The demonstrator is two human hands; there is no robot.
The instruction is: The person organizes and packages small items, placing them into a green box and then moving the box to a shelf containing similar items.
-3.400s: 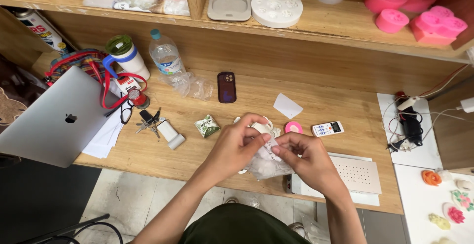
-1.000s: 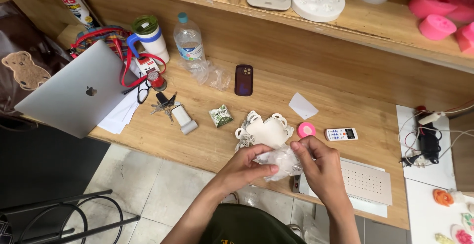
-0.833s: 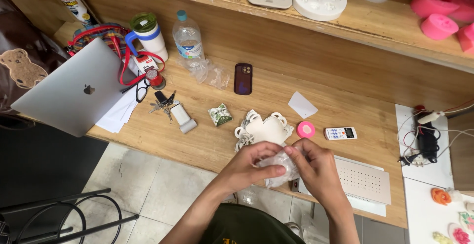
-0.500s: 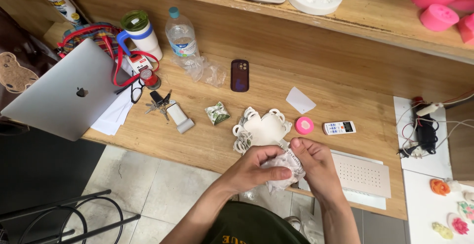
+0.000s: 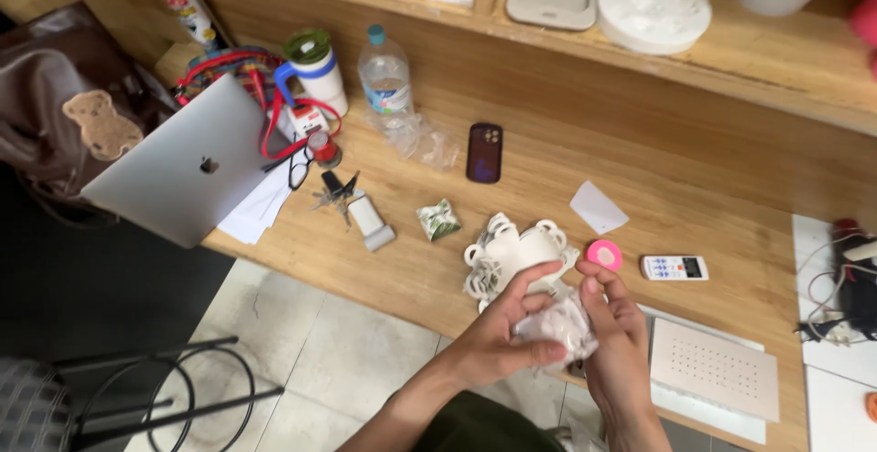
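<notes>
My left hand [image 5: 498, 333] and my right hand [image 5: 617, 338] both grip a crumpled clear plastic bag [image 5: 557, 329] with something white inside, held just above the front edge of the wooden desk [image 5: 411, 260]. The thumbs and fingertips pinch the bag from both sides. Just beyond my hands lies a stack of white scalloped cut-out shapes [image 5: 513, 249]. A small pink round piece [image 5: 604, 254] sits to the right of that stack, close to my right fingertips.
A white remote [image 5: 674, 267], white card [image 5: 598, 207], dark phone [image 5: 484, 152], small green packet [image 5: 439, 220], keys [image 5: 335, 191], water bottle [image 5: 385, 73], tumbler [image 5: 313, 68] and silver laptop [image 5: 187, 164] lie on the desk. A perforated white board [image 5: 717, 370] is at right. Moulds fill the shelf above.
The view has swung right and tilted. My hands stay on the plastic bag, now lower and nearer the desk's front edge, squeezing it tighter.
</notes>
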